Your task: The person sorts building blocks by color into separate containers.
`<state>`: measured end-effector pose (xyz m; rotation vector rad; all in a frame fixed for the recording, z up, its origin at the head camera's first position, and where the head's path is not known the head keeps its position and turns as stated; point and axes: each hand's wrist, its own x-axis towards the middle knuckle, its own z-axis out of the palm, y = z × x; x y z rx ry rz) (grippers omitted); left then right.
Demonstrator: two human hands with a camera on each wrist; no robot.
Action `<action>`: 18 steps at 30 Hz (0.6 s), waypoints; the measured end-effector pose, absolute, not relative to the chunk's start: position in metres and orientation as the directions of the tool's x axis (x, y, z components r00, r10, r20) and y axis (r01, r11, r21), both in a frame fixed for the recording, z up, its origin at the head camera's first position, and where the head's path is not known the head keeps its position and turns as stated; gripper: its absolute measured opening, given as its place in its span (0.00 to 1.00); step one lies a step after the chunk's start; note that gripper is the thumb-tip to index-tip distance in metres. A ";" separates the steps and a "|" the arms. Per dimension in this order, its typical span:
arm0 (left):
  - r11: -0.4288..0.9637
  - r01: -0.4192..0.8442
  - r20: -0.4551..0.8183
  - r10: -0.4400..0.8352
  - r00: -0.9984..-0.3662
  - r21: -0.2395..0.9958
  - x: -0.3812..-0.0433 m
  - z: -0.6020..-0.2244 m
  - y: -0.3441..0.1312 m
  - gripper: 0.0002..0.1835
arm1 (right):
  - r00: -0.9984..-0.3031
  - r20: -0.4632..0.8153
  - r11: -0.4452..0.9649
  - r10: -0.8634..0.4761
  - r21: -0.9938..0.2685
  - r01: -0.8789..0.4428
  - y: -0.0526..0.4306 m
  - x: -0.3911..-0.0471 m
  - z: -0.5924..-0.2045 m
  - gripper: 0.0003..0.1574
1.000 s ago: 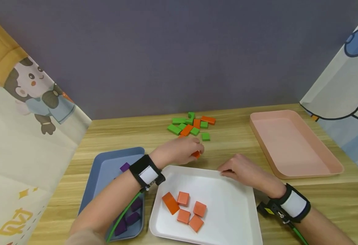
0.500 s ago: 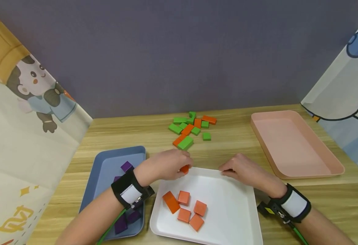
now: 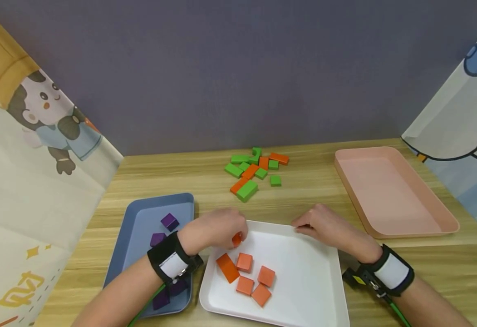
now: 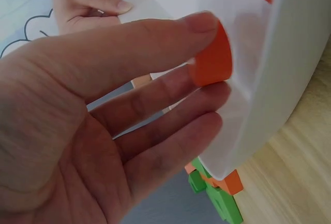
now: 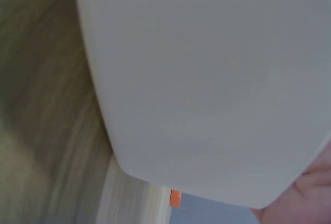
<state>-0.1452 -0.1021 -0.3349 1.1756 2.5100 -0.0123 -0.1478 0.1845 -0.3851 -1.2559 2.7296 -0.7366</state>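
Observation:
My left hand (image 3: 215, 228) is over the far left corner of the white tray (image 3: 303, 286), pinching an orange block with a curved side (image 4: 214, 61) between thumb and fingertips. In the left wrist view the block is inside the tray wall, partly covered by the thumb. Several lighter orange cubes (image 3: 244, 285) and one orange rectangular block (image 3: 228, 268) lie in the tray's left half. At the tray's far rim my right hand (image 3: 324, 229) grips the edge with thumb and curled fingers. The tray fills most of the right wrist view, with part of that hand at the right border.
A blue tray (image 3: 134, 227) holding several purple blocks (image 3: 169, 221) stands at the left, partly under my left forearm. Green blocks (image 3: 247, 190) and orange blocks (image 3: 279, 158) lie in a loose pile near the back wall. At the right is a pink tray (image 3: 393, 195).
My left hand has come from beside the block pile back toward me and left, carrying the orange block over the white tray. The right hand stays at the rim.

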 end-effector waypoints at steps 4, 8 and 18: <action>0.670 0.728 -0.348 0.724 -0.596 0.146 -0.144 -0.338 -0.104 0.09 | -0.695 0.120 0.583 -0.709 -0.457 -0.672 0.185 -0.148 -0.385 0.05; 0.689 0.709 -0.367 0.705 -0.606 0.152 -0.144 -0.339 -0.106 0.10 | -0.703 0.093 0.598 -0.705 -0.455 -0.660 0.187 -0.149 -0.385 0.06; 0.728 0.662 -0.400 0.669 -0.627 0.180 -0.144 -0.339 -0.107 0.17 | -0.709 -0.022 0.643 -0.705 -0.441 -0.626 0.206 -0.148 -0.377 0.14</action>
